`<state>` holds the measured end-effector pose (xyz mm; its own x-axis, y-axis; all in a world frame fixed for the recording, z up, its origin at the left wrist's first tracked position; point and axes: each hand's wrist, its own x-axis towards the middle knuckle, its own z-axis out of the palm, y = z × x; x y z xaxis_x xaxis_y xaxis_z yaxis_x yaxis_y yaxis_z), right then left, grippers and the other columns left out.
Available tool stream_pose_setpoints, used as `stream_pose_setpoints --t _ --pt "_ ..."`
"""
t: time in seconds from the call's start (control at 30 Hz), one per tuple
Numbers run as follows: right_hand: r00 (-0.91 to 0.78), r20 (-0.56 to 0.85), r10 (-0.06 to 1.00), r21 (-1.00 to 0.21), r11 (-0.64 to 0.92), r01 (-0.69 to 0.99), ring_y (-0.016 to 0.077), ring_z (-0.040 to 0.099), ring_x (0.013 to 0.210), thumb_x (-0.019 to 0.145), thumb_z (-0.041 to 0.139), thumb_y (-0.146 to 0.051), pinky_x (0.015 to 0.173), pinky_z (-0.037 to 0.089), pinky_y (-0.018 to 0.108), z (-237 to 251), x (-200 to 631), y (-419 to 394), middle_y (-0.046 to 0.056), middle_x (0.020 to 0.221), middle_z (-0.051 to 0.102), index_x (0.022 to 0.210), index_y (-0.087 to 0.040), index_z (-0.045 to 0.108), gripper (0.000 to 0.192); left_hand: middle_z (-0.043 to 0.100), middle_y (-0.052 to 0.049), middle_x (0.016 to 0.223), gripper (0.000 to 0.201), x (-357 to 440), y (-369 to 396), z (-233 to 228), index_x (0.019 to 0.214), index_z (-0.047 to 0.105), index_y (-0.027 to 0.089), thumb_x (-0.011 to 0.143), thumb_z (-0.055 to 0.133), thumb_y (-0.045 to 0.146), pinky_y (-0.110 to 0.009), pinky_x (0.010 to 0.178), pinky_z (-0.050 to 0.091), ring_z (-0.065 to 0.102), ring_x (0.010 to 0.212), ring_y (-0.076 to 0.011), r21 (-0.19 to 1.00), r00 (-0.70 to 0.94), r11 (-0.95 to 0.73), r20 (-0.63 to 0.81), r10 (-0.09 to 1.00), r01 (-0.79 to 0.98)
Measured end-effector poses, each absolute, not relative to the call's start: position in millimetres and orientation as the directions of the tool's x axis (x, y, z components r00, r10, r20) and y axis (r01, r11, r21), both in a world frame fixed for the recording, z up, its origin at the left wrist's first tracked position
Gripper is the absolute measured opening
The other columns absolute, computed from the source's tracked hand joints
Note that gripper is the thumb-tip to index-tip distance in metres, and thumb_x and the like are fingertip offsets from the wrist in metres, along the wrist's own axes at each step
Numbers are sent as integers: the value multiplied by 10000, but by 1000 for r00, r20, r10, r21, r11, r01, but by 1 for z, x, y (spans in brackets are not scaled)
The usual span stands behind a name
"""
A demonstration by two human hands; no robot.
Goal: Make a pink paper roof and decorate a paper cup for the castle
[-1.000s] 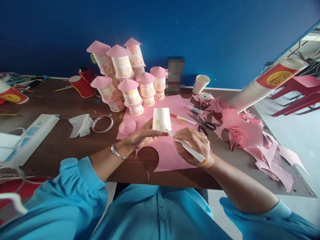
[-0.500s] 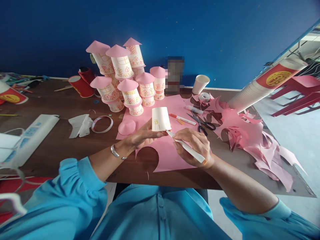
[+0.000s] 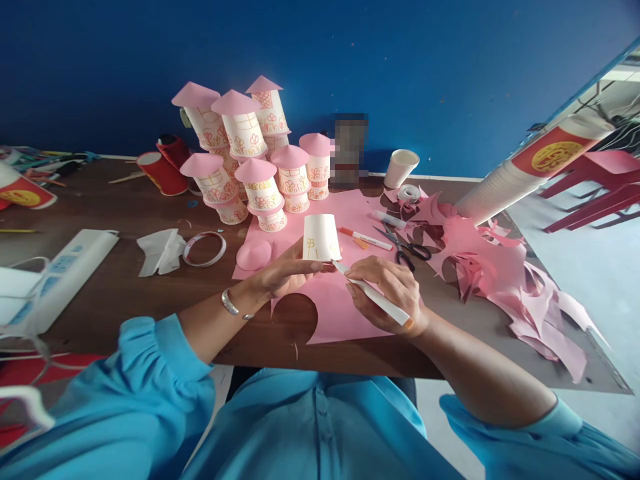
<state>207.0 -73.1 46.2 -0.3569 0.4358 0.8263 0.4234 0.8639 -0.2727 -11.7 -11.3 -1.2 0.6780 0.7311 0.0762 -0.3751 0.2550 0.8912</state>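
Hands work over pink paper (image 3: 345, 300) on a brown counter (image 3: 125, 280): the left hand (image 3: 287, 275) steadies an upturned paper cup (image 3: 321, 238) by its rim, while the right hand (image 3: 387, 293) is closed around a white marker (image 3: 373, 297), tip at the cup's base. Behind stand finished cups with pink cone roofs (image 3: 250, 157); scissors (image 3: 405, 245) lie to the right.

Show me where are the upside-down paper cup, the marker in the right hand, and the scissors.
upside-down paper cup (image 3: 321, 237), head view, middle of its side wall.
marker (image 3: 379, 301), head view, white barrel past the fingers.
scissors (image 3: 407, 251), head view, near the black handles.
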Motion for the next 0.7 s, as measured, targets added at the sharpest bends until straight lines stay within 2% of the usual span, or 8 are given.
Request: stream_pose_setpoints --t 0.13,0.3,0.43,0.6,0.7 --pt "-351 830 434 -271 863 426 174 754 733 911 630 -77 658 620 278 45 207 -72 36 844 755 1137 -220 634 267 741 -62 1100 433 -12 -11 -1 1213 661 239 816 835 249 -428 985 513 699 1063 -255 915 668 236 47 743 -328" --pt "-350 828 438 -278 863 422 180 752 719 898 639 -67 647 609 277 46 206 -73 35 823 753 1099 -206 637 244 716 -38 1038 476 -10 -14 9 1190 647 232 772 875 237 -404 926 513 678 994 -229 932 649 222 18 761 -286" --pt "-349 819 455 -296 857 422 160 743 678 910 638 -91 615 588 253 46 206 -73 16 786 745 1052 -212 629 186 708 -35 1058 586 -10 -15 12 1284 614 258 763 880 221 -387 886 507 664 1002 -234 938 647 214 13 762 -271" --pt "-344 818 462 -298 851 433 148 724 637 915 633 -104 591 579 247 46 206 -73 14 770 736 1020 -213 618 152 675 -32 1130 744 -10 -15 11 1403 555 305 745 899 250 -391 913 501 632 1091 -260 947 638 212 -11 770 -240" --pt "-345 817 463 -293 847 443 147 718 623 912 630 -106 584 575 247 46 206 -73 10 767 737 1020 -217 616 156 667 -27 1111 817 -10 -15 11 1476 502 330 760 890 257 -389 911 496 622 1077 -254 952 642 204 -12 767 -226"
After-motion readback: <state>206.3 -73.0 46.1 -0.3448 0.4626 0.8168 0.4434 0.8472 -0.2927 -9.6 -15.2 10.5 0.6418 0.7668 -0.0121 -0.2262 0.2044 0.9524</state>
